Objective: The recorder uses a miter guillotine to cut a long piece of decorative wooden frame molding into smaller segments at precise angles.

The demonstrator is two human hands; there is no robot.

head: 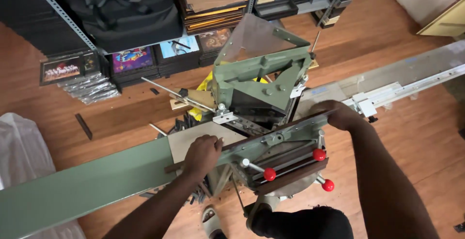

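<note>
A green frame-cutting machine [261, 81] stands on the wooden floor with a long green arm running left and a grey measuring rail running right. A dark strip of moulding [252, 141] lies along its fence. My left hand [202, 154] presses down on the left part of the strip, fingers curled over it. My right hand [336, 114] holds the strip's right end near the rail stop. Red-knobbed levers [318, 154] stick out below the strip.
Metal shelving [145, 11] at the back holds stacked frames, with framed pictures [131, 58] leaning on the floor. A white plastic-wrapped bundle [22, 147] sits at left. Offcuts litter the floor under the machine. My sandalled foot [211, 222] is by the pedal.
</note>
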